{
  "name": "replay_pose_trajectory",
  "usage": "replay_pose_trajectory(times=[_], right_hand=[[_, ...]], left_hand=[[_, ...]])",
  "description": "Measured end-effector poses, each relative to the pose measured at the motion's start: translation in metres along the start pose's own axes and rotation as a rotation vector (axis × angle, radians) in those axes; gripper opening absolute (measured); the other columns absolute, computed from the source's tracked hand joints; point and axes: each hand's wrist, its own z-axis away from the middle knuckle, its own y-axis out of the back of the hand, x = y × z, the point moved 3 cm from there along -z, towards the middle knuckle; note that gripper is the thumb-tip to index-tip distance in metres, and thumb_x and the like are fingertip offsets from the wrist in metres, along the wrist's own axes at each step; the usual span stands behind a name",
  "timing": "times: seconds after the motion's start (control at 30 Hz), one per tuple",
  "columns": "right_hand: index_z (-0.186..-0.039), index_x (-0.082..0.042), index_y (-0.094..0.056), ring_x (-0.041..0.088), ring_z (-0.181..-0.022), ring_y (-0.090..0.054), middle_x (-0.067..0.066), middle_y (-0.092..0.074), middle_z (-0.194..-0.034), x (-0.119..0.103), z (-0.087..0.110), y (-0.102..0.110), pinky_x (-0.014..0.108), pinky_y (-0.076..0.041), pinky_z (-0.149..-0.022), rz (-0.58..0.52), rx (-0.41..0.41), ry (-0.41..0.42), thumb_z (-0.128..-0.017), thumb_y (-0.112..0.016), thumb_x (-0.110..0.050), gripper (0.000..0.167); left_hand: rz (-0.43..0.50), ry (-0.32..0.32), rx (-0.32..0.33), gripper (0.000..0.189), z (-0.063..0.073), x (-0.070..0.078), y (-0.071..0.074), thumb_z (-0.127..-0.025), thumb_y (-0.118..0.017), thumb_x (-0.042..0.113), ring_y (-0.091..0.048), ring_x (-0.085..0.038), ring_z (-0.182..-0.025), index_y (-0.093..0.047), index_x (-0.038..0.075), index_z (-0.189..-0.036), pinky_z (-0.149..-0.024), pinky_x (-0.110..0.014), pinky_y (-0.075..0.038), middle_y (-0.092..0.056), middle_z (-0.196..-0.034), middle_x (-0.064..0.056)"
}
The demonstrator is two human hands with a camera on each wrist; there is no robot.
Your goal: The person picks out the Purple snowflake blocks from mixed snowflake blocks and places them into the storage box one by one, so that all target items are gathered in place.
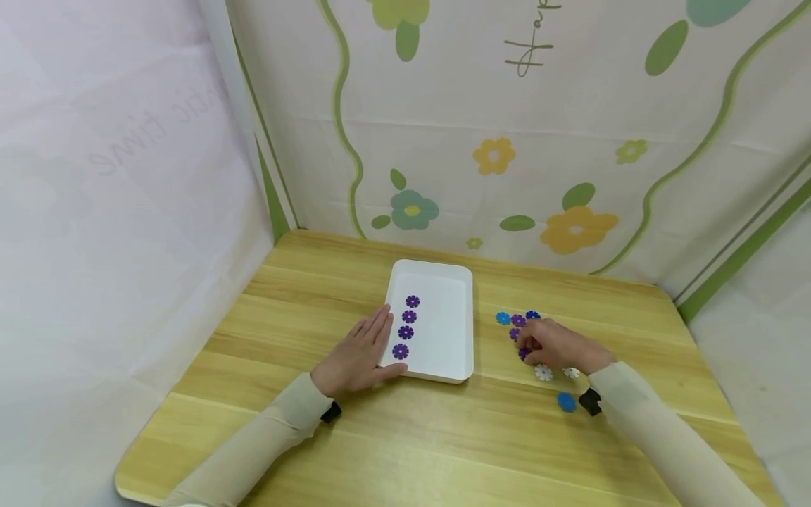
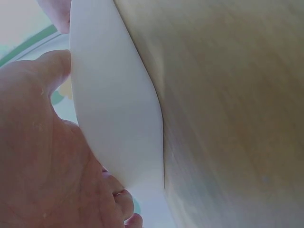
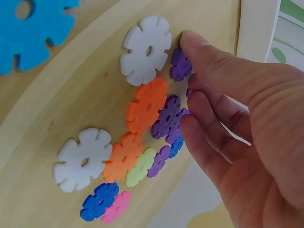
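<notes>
Spread straight along the left side of a white tray, my left hand rests with its thumb at the front edge. In the left wrist view its palm is close against the tray's white wall. Several purple snowflake discs lie in a column inside the tray, near its left side. Right of the tray, my right hand is low over loose discs, fingers curled. Its thumb and fingertips pinch at a purple snowflake disc; the index fingertip is mostly hidden in the right wrist view.
Around the right hand lie white, orange, pale green, pink and dark blue discs. A light blue disc lies nearer the front. Printed cloth walls the wooden table at the back and sides.
</notes>
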Motion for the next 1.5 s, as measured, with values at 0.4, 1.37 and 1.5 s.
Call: replay_pose_trajectory(times=[0.4,1.37,1.5], right_hand=[[-0.098,-0.01,-0.077,0.005,-0.076,-0.063,-0.003,-0.074,-0.089,-0.004,-0.004,0.014,0.021,-0.055,-0.068,-0.018,-0.015,0.034,-0.096,-0.075,-0.005,0.006],[-0.096,-0.008,-0.078,0.016,-0.076,-0.067,0.006,-0.077,-0.091,-0.067,-0.099,0.094,0.032,-0.058,-0.074,0.11,0.107,0.117,-0.102,-0.07,-0.008,0.01],[-0.1,-0.007,-0.078,0.016,-0.081,-0.068,0.008,-0.077,-0.095,-0.076,-0.121,0.092,0.034,-0.06,-0.079,0.093,0.099,0.11,-0.102,-0.07,-0.01,0.009]], left_hand=[[0.029,-0.014,0.028,0.1,0.002,-0.001,-0.001,-0.105,-0.048,0.065,-0.014,-0.042,-0.165,-0.019,-0.01,-0.164,-0.131,-0.059,-0.024,-0.011,-0.176,-0.026],[-0.046,0.0,-0.004,0.102,-0.001,-0.001,0.0,-0.105,-0.042,0.07,-0.008,-0.037,-0.166,-0.013,-0.006,-0.166,-0.133,-0.055,-0.022,-0.006,-0.177,-0.023],[-0.049,-0.001,-0.013,0.102,-0.001,-0.001,-0.002,-0.105,-0.041,0.071,-0.007,-0.037,-0.166,-0.013,-0.006,-0.166,-0.133,-0.055,-0.022,-0.005,-0.177,-0.023]])
